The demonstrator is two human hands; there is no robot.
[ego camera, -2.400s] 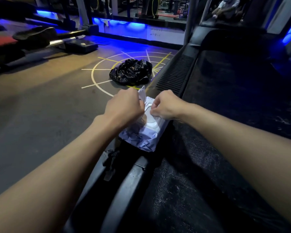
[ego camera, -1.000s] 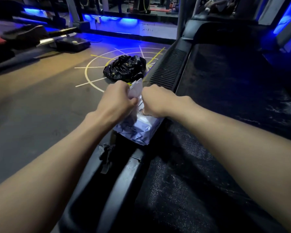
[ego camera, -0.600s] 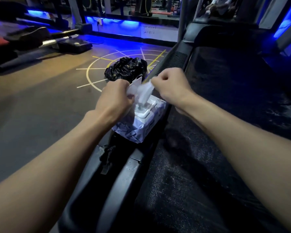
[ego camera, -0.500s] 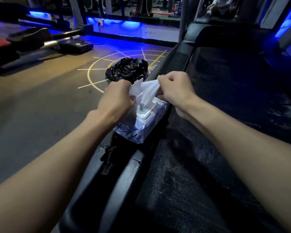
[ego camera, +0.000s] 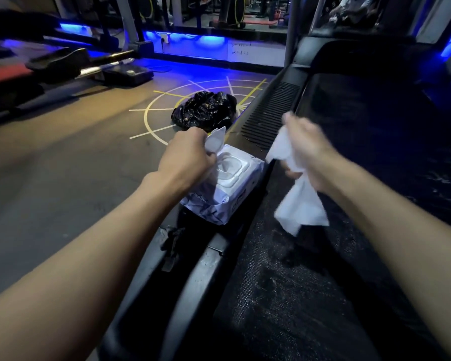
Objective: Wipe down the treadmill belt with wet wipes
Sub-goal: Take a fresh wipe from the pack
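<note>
Wet wipe (ego camera: 301,209) clear of pack (ego camera: 232,194), gripped by right hand (ego camera: 307,149) fingers over treadmill belt (ego camera: 323,295); left hand (ego camera: 188,157) fingers pinching pack lid (ego camera: 215,139). Wiping unstarted; next: wipe pressed flat on belt

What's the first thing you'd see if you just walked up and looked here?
The white wipe dangling from the right hand over the dark belt stands out most. Beside it, the left hand holds up the lid of the white pack on the rail. Farther off, a shiny black bag lies on the floor, blue lights glowing behind it.
</note>
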